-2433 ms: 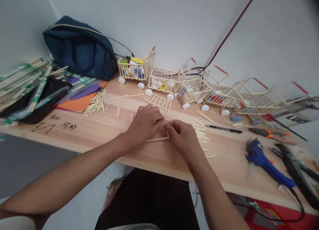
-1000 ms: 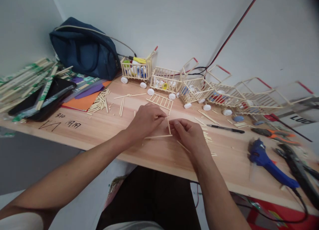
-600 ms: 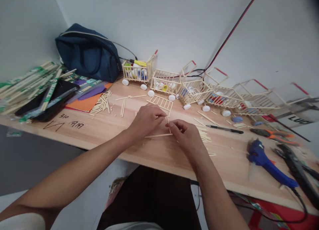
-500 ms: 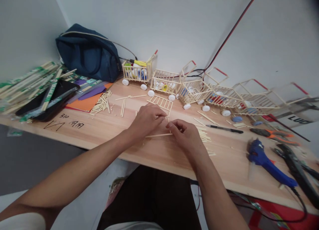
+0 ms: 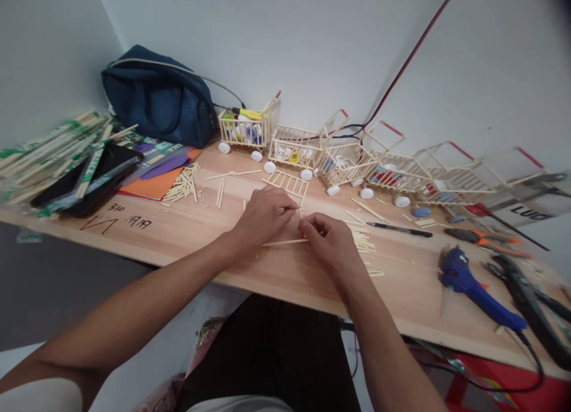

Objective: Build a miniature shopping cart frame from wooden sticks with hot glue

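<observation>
My left hand (image 5: pixel 267 213) rests low over the table with its fingers bent together; what they press on or hold is hidden. Close to its right, my right hand (image 5: pixel 325 233) pinches with thumb and forefinger at thin wooden sticks, the exact piece mostly covered by the fingers. A long wooden stick (image 5: pixel 285 242) lies on the table between the hands, its right end running to my right hand. Just beyond the fingers lies a flat ladder-like stick frame (image 5: pixel 289 184). A pile of short sticks (image 5: pixel 363 241) lies right of my right hand.
Several stick-built carts (image 5: pixel 297 145) on bottle-cap wheels line the wall. At right lie a pen (image 5: pixel 399 229), orange-handled pliers (image 5: pixel 486 241) and a blue glue gun (image 5: pixel 479 290). Left are a dark blue bag (image 5: pixel 160 100), packaged sticks (image 5: pixel 53 150), coloured paper (image 5: pixel 154 185) and cut sticks (image 5: pixel 181 186).
Both hands stay almost where they were, fingers barely shifting. The view has turned slightly, so things on the right sit a little further left.
</observation>
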{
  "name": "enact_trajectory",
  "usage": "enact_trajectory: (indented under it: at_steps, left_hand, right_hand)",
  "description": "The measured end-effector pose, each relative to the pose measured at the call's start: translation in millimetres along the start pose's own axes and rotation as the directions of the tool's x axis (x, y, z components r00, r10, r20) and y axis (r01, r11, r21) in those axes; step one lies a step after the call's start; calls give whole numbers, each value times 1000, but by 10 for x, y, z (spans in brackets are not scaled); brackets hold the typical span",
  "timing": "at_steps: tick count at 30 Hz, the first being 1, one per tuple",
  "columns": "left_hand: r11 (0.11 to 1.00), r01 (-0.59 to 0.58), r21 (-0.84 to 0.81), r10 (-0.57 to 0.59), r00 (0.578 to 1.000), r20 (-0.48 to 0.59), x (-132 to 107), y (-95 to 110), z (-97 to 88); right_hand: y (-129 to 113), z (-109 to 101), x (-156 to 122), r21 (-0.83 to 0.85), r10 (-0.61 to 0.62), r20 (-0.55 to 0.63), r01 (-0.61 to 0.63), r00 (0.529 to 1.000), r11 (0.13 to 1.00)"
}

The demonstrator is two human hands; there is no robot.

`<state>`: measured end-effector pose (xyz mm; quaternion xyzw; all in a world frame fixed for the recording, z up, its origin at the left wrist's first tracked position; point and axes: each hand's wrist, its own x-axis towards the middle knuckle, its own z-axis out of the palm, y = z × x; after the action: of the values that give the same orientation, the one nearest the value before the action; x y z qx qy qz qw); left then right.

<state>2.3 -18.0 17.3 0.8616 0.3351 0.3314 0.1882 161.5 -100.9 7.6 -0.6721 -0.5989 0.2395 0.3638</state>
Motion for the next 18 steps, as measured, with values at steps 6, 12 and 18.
enact_trajectory:
  at_steps: [6, 12, 18]
  left_hand:
    - [999, 7, 32, -8, 1000, 11, 6, 17, 8]
    - [997, -12, 76, 9, 999, 47, 1, 40, -30]
    - [996, -42, 75, 38, 998, 54, 1, 35, -39]
  right_hand:
    - [63, 15, 17, -23, -34, 8, 34, 999, 999]
    - [2, 15, 27, -39, -19, -10, 19, 1000, 999]
    - [-9, 6, 36, -63, -56, -36, 54, 998, 997]
